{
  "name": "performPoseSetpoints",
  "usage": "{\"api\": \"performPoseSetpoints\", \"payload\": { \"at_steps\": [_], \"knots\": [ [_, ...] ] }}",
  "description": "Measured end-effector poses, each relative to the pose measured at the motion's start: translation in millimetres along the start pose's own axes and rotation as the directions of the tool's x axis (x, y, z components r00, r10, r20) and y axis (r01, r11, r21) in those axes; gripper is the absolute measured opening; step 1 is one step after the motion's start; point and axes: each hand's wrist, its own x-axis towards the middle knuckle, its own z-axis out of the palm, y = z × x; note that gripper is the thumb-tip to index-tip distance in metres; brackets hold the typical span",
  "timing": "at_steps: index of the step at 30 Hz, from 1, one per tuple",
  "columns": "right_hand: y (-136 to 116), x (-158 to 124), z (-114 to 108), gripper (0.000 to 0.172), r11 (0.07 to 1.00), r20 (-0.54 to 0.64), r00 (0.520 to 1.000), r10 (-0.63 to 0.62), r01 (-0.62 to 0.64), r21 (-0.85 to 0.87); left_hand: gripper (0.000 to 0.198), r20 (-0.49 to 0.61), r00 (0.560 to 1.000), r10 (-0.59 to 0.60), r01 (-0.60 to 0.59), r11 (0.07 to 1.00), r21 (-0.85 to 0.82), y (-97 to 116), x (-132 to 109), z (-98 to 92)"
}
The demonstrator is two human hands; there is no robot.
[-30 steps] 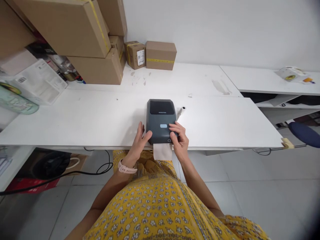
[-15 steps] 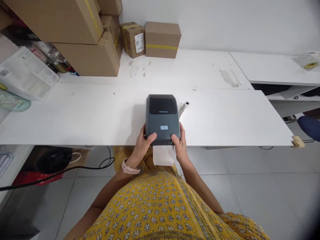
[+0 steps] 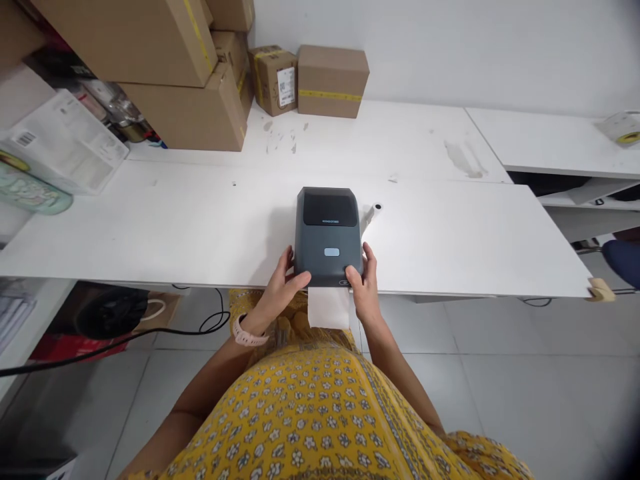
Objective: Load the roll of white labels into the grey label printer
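A dark grey label printer [image 3: 327, 230] sits at the near edge of a white table [image 3: 200, 227]. A white paper label [image 3: 329, 307] hangs out of its front slot over the table edge. My left hand [image 3: 280, 288] grips the printer's front left corner, thumb on top. My right hand [image 3: 366, 283] grips the front right corner the same way. A pink watch is on my left wrist. A small white tube-like object [image 3: 371, 213] lies just right of the printer.
Stacked cardboard boxes [image 3: 175, 67] fill the table's back left, with two smaller boxes [image 3: 313, 77] by the wall. White packages [image 3: 60, 143] lie at far left. A second white desk [image 3: 550, 140] stands to the right. Black cables [image 3: 125, 340] run under the table.
My right hand slid from the printer's top front down to its right corner; my left hand closed round the left corner. The view shifted slightly.
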Motion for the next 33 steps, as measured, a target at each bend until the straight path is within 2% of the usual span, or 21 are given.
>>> {"api": "performPoseSetpoints", "payload": {
  "at_steps": [1,3,5,7,8,11,14,16,18,20,22,23,25,27,29,30,33],
  "knots": [
    [1,0,-1,0.084,1.000,0.001,1.000,0.025,-0.025,0.017,0.085,-0.044,0.999,-0.031,0.032,0.999,0.029,-4,-9,-3.0],
    [3,-1,-1,0.088,0.998,0.012,0.999,0.050,-0.050,0.026,0.069,-0.072,0.989,-0.129,0.135,0.988,0.079,-15,-27,-6.1],
    [5,-2,-1,0.087,0.999,0.019,0.999,0.036,-0.036,0.026,0.052,0.067,0.972,-0.227,0.220,0.970,0.104,-24,-36,-3.3],
    [6,-2,-1,0.086,0.999,0.016,1.000,0.015,-0.016,0.031,0.046,0.212,0.934,-0.287,0.276,0.958,0.081,-27,-37,5.1],
    [6,-2,-1,0.087,0.999,0.013,1.000,0.011,-0.011,0.037,0.045,0.257,0.920,-0.296,0.295,0.955,0.044,-26,-35,10.5],
    [8,-1,0,0.089,0.998,0.007,1.000,0.022,-0.022,0.057,0.046,0.303,0.907,-0.293,0.341,0.932,-0.119,-13,-29,25.2],
    [9,0,1,0.091,0.998,0.003,1.000,0.025,-0.025,0.063,0.044,0.329,0.899,-0.291,0.367,0.909,-0.198,-1,-29,30.9],
    [4,-2,1,0.090,0.999,-0.005,1.000,0.001,-0.001,0.037,0.043,0.335,0.895,-0.293,0.374,0.904,-0.206,-2,-30,29.9],
    [-7,-4,0,0.081,0.993,-0.043,0.995,-0.091,0.088,-0.074,0.044,0.326,0.891,-0.317,0.392,0.898,-0.197,-10,-30,27.6],
    [-23,-6,-2,0.063,0.925,-0.065,0.957,-0.284,0.256,-0.279,0.045,0.304,0.893,-0.331,0.395,0.901,-0.179,-21,-29,26.0],
    [-39,-5,-6,0.043,0.774,0.005,0.878,-0.479,0.425,-0.469,0.046,0.295,0.901,-0.317,0.374,0.914,-0.159,-30,-27,25.5],
    [-46,-3,-7,0.035,0.696,0.062,0.841,-0.538,0.485,-0.529,0.046,0.299,0.903,-0.308,0.363,0.920,-0.150,-33,-26,25.2],
    [-55,3,-8,0.028,0.595,0.167,0.805,-0.569,0.543,-0.592,0.047,0.316,0.904,-0.289,0.343,0.930,-0.131,-34,-25,23.4],
    [-59,10,-8,0.026,0.560,0.235,0.813,-0.533,0.547,-0.622,0.046,0.329,0.901,-0.283,0.326,0.942,-0.081,-32,-23,17.5],
    [-58,16,-5,0.024,0.545,0.284,0.821,-0.495,0.548,-0.635,0.045,0.285,0.914,-0.288,0.293,0.956,0.027,-28,-21,6.4],
    [-57,17,-5,0.023,0.539,0.302,0.822,-0.483,0.551,-0.637,0.045,0.230,0.932,-0.280,0.265,0.960,0.094,-25,-20,-0.4],
    [-51,17,-5,0.025,0.533,0.337,0.818,-0.466,0.564,-0.631,0.045,-0.053,0.988,-0.145,0.153,0.966,0.208,-16,-16,-19.1]
  ]
}}
